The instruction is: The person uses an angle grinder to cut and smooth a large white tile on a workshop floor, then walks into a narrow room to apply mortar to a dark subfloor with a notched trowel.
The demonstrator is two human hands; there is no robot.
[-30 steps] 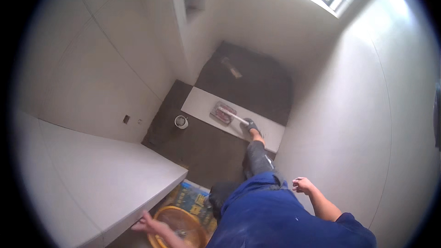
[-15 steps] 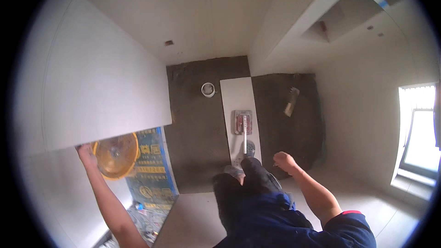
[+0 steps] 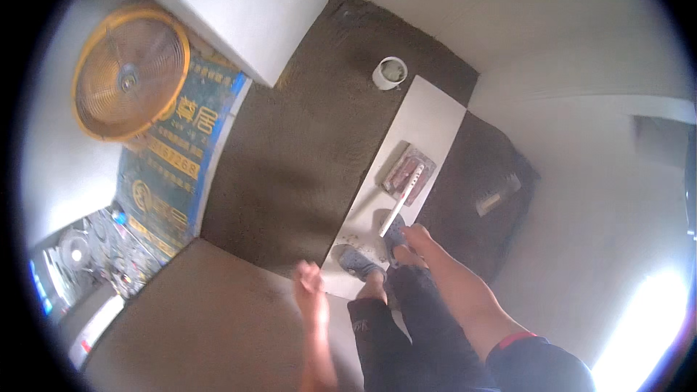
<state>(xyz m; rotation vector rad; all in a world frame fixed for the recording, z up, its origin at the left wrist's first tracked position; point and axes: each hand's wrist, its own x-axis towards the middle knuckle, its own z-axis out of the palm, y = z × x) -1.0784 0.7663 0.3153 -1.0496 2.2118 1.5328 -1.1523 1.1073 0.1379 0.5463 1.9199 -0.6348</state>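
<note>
My left hand (image 3: 310, 281) hangs blurred over the pale tile floor near the edge of the grey mortar bed, its fingers curled with nothing visible in them. My right hand (image 3: 415, 235) is low in front of my right shoe, its fingers pointing forward and mostly hidden. Just ahead of it lies a rectangular pad (image 3: 398, 176) with a reddish centre, and a white stick (image 3: 404, 203) slants across it. Both rest on a long white tile (image 3: 433, 112) that spans the mortar. My feet stand on the tile's near end in grey shoes (image 3: 353, 261).
A white bucket (image 3: 390, 72) with pale contents stands beside the tile's far end. On the mortar (image 3: 283, 152) at right lies a pale-handled tool (image 3: 497, 196). A yellow round fan (image 3: 131, 72) stands at left by a printed green sheet (image 3: 163, 174). Clutter (image 3: 109, 247) covers the floor beyond.
My left hand has come away from the wall edge by the fan and down near my left leg. My right hand has moved in beside my right shoe. The view has turned.
</note>
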